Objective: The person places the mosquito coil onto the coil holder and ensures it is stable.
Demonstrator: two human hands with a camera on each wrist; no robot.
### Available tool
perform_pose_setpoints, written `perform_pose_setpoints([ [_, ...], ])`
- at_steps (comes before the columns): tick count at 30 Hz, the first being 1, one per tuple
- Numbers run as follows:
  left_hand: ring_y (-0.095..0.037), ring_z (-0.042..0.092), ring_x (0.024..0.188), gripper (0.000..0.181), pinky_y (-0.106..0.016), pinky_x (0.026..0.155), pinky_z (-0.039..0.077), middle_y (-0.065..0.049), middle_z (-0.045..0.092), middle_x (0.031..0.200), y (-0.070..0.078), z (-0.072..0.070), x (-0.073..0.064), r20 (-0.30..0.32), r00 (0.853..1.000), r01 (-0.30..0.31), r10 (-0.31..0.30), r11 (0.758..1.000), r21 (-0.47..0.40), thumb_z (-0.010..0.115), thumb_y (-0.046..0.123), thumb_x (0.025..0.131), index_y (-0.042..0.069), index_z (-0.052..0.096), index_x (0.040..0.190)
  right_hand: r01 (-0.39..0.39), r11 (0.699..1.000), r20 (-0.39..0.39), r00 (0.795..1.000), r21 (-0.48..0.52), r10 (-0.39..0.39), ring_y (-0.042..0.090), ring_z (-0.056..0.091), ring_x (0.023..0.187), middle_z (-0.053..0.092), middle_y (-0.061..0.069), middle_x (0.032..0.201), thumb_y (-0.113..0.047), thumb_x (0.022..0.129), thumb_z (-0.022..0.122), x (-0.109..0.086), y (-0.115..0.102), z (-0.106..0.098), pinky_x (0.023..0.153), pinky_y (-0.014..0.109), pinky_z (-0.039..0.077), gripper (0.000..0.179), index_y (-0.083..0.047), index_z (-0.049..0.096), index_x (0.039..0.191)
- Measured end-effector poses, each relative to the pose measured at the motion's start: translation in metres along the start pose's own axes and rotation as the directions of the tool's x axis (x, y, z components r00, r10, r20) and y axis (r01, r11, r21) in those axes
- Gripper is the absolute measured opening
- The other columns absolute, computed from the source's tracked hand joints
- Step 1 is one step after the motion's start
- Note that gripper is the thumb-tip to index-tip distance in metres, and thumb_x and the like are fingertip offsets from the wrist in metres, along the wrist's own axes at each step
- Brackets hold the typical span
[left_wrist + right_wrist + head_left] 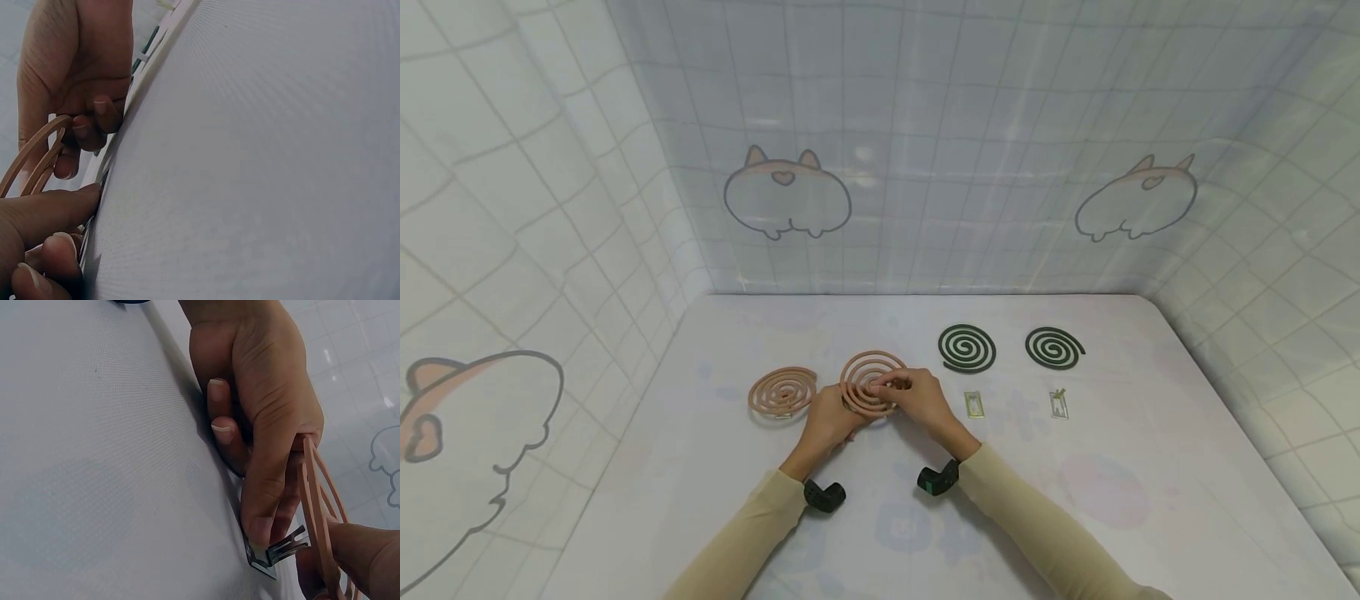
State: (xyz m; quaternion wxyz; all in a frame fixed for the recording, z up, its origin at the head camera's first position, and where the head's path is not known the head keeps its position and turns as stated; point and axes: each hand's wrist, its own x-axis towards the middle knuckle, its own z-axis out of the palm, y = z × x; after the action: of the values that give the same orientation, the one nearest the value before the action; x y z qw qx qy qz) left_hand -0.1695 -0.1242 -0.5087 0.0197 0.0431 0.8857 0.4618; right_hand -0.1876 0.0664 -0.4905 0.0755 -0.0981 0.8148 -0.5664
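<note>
An orange-brown mosquito coil (844,385) is tilted between the two hands, above the table. My right hand (925,402) pinches it near its centre. Low at the table, my left hand (829,418) holds a small metal coil stand (262,567); in the right wrist view the left thumb (262,506) presses on its base, and a raised prong (289,545) points toward the coil (320,531). Whether prong and coil touch, I cannot tell. Fingers hide most of the stand in the head view. Beside the left hand, a second orange-brown coil (760,390) sits raised on its stand (783,416).
Two dark green mosquito coils, one nearer (967,348) and one farther right (1054,347), lie flat on the white table (1150,433). In front of them lie two metal stands, a flat one (973,405) and one with a raised tab (1058,405). Tile-patterned sheets (925,125) enclose the table.
</note>
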Motion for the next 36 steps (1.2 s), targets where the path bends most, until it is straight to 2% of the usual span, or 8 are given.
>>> perform_pose_setpoints([
  [8, -0.011, 0.045, 0.027, 0.036, -0.032, 0.030, 0.041, 0.001, 0.052, 0.041, -0.0006, 0.0005, 0.0004, 0.002, 1.000, 0.007, -0.007, 1.000, 0.002, 0.088, 0.046, 0.080, 0.014, 0.071, 0.082, -0.017, 1.000, -0.014, 1.000, 0.004, 0.017, 0.016, 0.046, 0.067, 0.062, 0.003, 0.077, -0.031, 0.092, 0.080, -0.0013, 0.0002, -0.0003, 0.056, 0.026, 0.039, 0.014, -0.021, 0.081, 0.101],
  [17, -0.011, 0.046, 0.028, 0.035, -0.032, 0.030, 0.041, 0.000, 0.052, 0.041, 0.0012, -0.0002, 0.0006, 0.007, 1.000, 0.007, -0.007, 1.000, -0.012, 0.089, 0.042, 0.081, 0.013, 0.070, 0.082, -0.030, 1.000, 0.028, 0.999, -0.002, 0.030, 0.017, 0.051, 0.072, 0.067, 0.003, 0.085, -0.030, 0.097, 0.074, -0.0026, -0.0018, -0.0051, 0.058, 0.028, 0.042, 0.016, -0.019, 0.080, 0.108],
  [21, -0.011, 0.046, 0.028, 0.034, -0.031, 0.030, 0.042, 0.001, 0.052, 0.041, 0.0016, -0.0004, -0.0001, 0.008, 1.000, 0.011, -0.011, 1.000, -0.016, 0.089, 0.041, 0.081, 0.013, 0.069, 0.082, -0.035, 0.999, 0.019, 0.999, -0.010, 0.035, 0.016, 0.051, 0.071, 0.068, 0.003, 0.084, -0.031, 0.097, 0.075, -0.0023, -0.0008, -0.0048, 0.058, 0.027, 0.042, 0.016, -0.021, 0.081, 0.108],
  [28, -0.010, 0.046, 0.028, 0.030, -0.030, 0.030, 0.041, 0.001, 0.052, 0.042, 0.0021, -0.0006, -0.0021, 0.000, 1.000, 0.017, -0.017, 1.000, -0.016, 0.088, 0.034, 0.083, 0.010, 0.070, 0.087, -0.023, 1.000, -0.020, 1.000, -0.017, 0.023, 0.017, 0.057, 0.080, 0.072, -0.003, 0.094, -0.029, 0.096, 0.076, -0.0029, -0.0002, -0.0032, 0.064, 0.030, 0.045, 0.012, -0.022, 0.081, 0.105],
  [36, -0.009, 0.045, 0.028, 0.032, -0.030, 0.030, 0.041, 0.001, 0.053, 0.042, 0.0031, -0.0006, -0.0025, 0.001, 1.000, 0.024, -0.024, 1.000, -0.004, 0.089, 0.036, 0.082, 0.010, 0.071, 0.088, -0.012, 1.000, -0.033, 0.999, -0.016, 0.011, 0.017, 0.053, 0.073, 0.071, 0.000, 0.088, -0.029, 0.096, 0.075, -0.0029, 0.0009, -0.0020, 0.060, 0.029, 0.043, 0.013, -0.021, 0.081, 0.104],
])
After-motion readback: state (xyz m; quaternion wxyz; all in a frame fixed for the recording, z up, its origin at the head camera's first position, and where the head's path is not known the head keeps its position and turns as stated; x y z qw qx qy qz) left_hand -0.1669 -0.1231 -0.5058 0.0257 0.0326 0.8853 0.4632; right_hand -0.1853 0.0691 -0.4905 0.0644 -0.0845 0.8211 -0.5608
